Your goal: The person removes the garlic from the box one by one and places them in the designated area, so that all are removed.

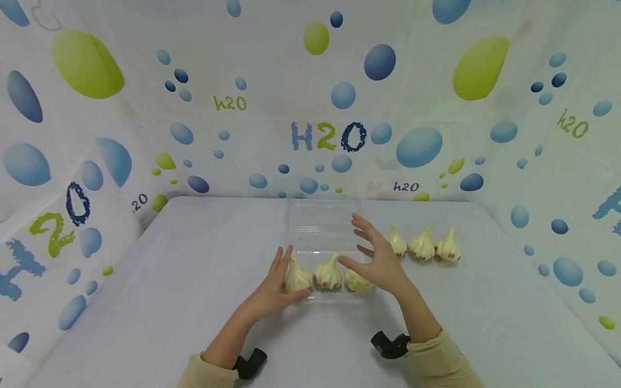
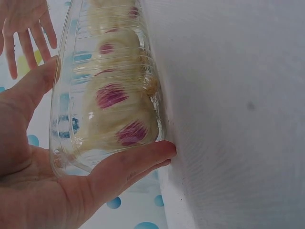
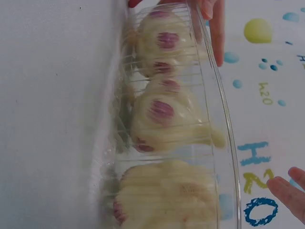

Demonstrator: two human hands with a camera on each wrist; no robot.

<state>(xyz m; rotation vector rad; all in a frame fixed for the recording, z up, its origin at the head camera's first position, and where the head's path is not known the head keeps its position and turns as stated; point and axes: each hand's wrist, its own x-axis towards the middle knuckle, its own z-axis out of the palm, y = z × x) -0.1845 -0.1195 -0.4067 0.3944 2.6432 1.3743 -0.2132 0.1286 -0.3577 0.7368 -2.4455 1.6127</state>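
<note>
A clear plastic clamshell container sits in the middle of the table with its ribbed lid folded back. Three garlic bulbs lie side by side in it: a left bulb, a middle bulb and a right bulb. My left hand rests against the container's left end, fairly straight fingers along the side and thumb at the front wall. In the left wrist view the corner lies between them. Over the right end hovers my right hand, fingers spread and nothing in it.
Three more garlic bulbs stand in a row on the white table, to the right of the container. A patterned backdrop rises behind and along both sides. Dark wrist cameras sit at both sleeves.
</note>
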